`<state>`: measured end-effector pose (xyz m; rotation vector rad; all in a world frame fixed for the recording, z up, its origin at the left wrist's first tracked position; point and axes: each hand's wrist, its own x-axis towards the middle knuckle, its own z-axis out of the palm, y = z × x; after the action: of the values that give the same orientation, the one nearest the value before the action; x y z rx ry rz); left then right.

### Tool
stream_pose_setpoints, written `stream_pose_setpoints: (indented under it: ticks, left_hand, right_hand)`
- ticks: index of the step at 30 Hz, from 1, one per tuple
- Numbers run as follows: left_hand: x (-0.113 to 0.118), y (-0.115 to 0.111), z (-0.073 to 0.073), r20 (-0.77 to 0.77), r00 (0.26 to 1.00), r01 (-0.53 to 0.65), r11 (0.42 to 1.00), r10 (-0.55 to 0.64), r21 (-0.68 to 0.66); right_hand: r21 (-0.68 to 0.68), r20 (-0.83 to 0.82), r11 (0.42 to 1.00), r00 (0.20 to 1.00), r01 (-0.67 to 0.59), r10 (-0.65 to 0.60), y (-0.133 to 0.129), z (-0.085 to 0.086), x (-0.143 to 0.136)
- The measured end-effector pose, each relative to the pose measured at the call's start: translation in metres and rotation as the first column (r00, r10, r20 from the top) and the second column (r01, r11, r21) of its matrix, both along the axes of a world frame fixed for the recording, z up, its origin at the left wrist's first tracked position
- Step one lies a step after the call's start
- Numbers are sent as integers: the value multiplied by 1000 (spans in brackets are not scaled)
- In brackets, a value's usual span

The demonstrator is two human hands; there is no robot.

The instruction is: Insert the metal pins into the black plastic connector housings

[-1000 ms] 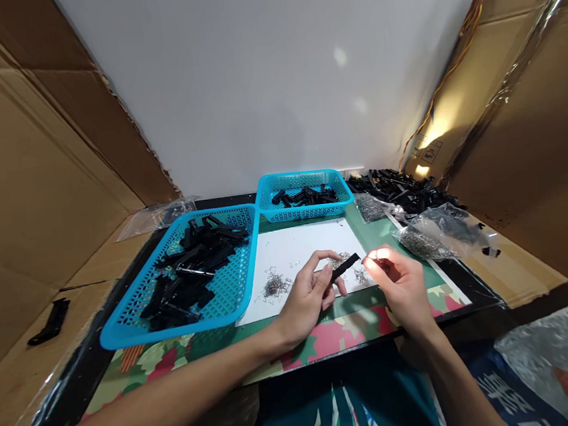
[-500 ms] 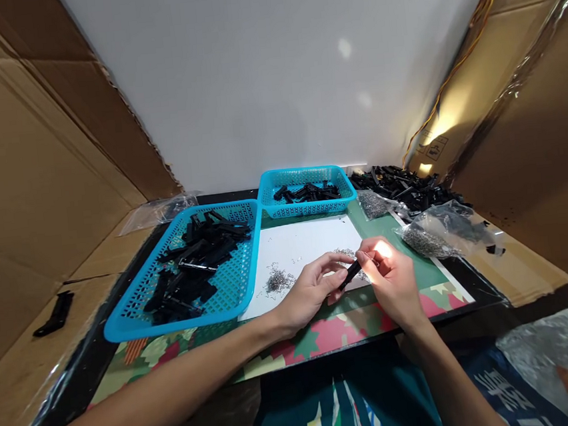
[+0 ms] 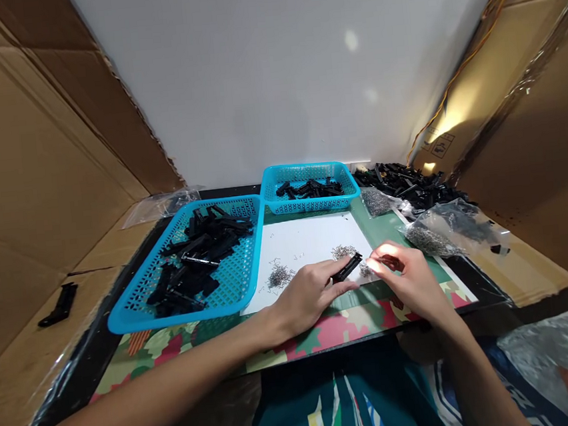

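My left hand is closed around a black plastic part, long and narrow with an open channel along it, tilted up to the right. A short gap to its right, my right hand has thumb and index finger pinched together; anything between the tips is too small to make out. Beneath the hands lies a white sheet bearing small piles of tiny metal pieces: one pile left of my left hand, another pile behind the black part, and a third pile by my right fingertips.
A large blue basket of black parts stands at left, a smaller blue basket behind the sheet. Black parts are heaped at back right, beside plastic bags of metal pieces. One black part lies far left on cardboard.
My right hand has moved right, away from the black part. The part's channel now faces up in my left hand. The view has shifted slightly.
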<state>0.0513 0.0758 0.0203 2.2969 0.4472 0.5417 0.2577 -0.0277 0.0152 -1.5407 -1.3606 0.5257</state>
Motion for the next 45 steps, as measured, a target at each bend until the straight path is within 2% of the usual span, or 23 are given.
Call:
stream_pose_setpoints:
  ticks: [2,4,6,9,16,21,28,37,41,45]
  left_hand:
    - [0,0,-2,-94,995,55,979,-38,194]
    - [2,-1,-5,-180,983,106,931,-44,350]
    - [3,-3,-7,-244,968,157,882,-50,445]
    - [5,-6,-10,-291,955,201,841,-55,502]
    - [6,-7,-16,-315,948,206,823,-34,530]
    - [6,-6,-18,-295,955,179,848,-28,499]
    - [6,-6,-12,-273,961,168,883,-48,437]
    - [6,-6,-10,-290,955,175,909,-63,378]
    - [6,-6,-10,-305,951,174,908,-55,381]
    - [6,-5,-12,-299,954,159,904,-36,396]
  right_hand:
    - [-94,93,994,994,-53,62,-4,2,6]
    - [-131,140,989,987,-62,80,-5,2,9]
    - [-160,148,984,984,-75,99,-6,0,7]
    - [-207,128,972,982,-108,136,-5,-5,3]
    - [-201,232,978,967,-53,100,-1,-10,0]
    - [-171,294,985,952,-37,86,-1,-8,-3]
    - [-156,328,987,940,-47,96,-2,-3,-4]
    - [-124,416,991,904,-53,101,1,-5,-5]
    - [-110,441,993,894,-29,75,2,-5,-9]
    - [-132,433,990,895,-52,105,0,-3,-3]
